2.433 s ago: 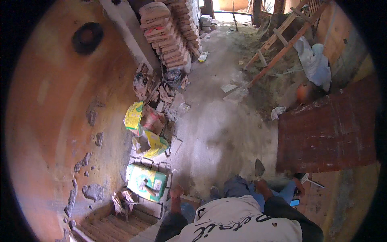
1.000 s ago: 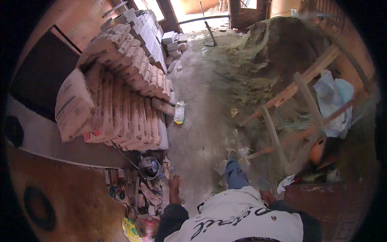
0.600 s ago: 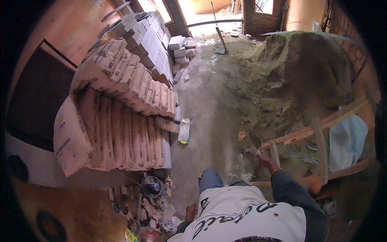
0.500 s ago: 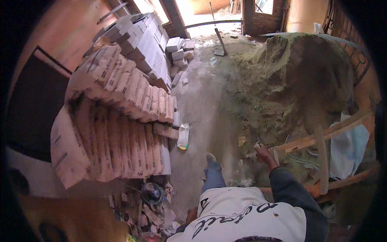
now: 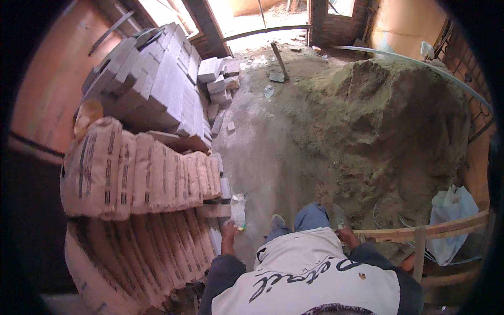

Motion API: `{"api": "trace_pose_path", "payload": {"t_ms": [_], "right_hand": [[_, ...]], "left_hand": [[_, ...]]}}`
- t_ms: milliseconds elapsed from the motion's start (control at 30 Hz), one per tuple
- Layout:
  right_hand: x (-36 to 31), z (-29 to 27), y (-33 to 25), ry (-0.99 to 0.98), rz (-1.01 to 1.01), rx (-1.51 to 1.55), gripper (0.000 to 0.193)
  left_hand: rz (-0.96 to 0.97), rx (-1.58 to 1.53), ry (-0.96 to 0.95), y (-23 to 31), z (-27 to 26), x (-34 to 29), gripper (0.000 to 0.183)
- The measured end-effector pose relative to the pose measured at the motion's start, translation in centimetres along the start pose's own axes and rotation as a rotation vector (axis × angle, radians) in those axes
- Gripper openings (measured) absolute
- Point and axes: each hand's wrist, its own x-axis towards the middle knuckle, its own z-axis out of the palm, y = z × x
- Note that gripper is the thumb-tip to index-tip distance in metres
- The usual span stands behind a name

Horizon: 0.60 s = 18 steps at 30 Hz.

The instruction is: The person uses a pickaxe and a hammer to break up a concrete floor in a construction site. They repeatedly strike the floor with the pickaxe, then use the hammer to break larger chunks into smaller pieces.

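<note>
One person, two bare hands, both low in the frame. Right hand (image 5: 346, 236), lower centre-right: grasping one pointed trowel (image 5: 339, 214), blade pointing up the frame, just left of the ladder end. Left hand (image 5: 228, 231), lower centre-left, beside the sacks and just by one small white packet (image 5: 238, 210) with a yellow-green end; can't tell whether the fingers are clenched, released or on the packet. Two dark sleeves (image 5: 223, 275), one white shirt (image 5: 320, 268) with dark lettering, two legs in blue trousers (image 5: 312, 216), one shoe (image 5: 278, 221) visible on the floor (image 5: 262, 168).

Left side: one stack of brown paper sacks (image 5: 131, 173), two tiers showing, too overlapped for a sure count. Above it, upper left, one big stack of grey blocks (image 5: 170, 100), many; a few loose blocks (image 5: 210, 68) by its right side.

Right side: one large sand heap (image 5: 388, 136), filling centre-right to upper right. Below it, lower right, one wooden ladder (image 5: 388, 234), two rails and one rung clear; one white sack (image 5: 450, 205) behind its upper rail.

Top centre: one doorway (image 5: 262, 21), one dark bar (image 5: 268, 31) across it; one long-handled tool (image 5: 280, 60) in front, flat blade on the floor, and one scrap of clear plastic (image 5: 269, 92) just below.
</note>
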Motion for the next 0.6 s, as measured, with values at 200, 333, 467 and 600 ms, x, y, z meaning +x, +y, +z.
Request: {"api": "trace_pose_path", "payload": {"t_ms": [200,333,467,600], "right_hand": [[8.7,-1.7,-8.1,0.045,-0.168,-0.072,0.023],[16.6,-4.9,-21.3,-0.063,0.093,0.402,0.029],[22.1,-9.2,-40.0,0.004,-0.043,-0.208,0.03],[24.0,-12.9,-57.8,-0.064,-0.249,-0.074,0.026]], "left_hand": [[0.093,-0.312,-0.028,13.4,5.6,10.2,0.033],[-0.059,-0.259,-0.122,15.5,10.5,13.6,0.042],[-0.324,-0.059,-0.058,15.4,15.9,10.6,0.042],[-0.39,-0.063,-0.062,17.8,18.9,9.8,0.042]]}}
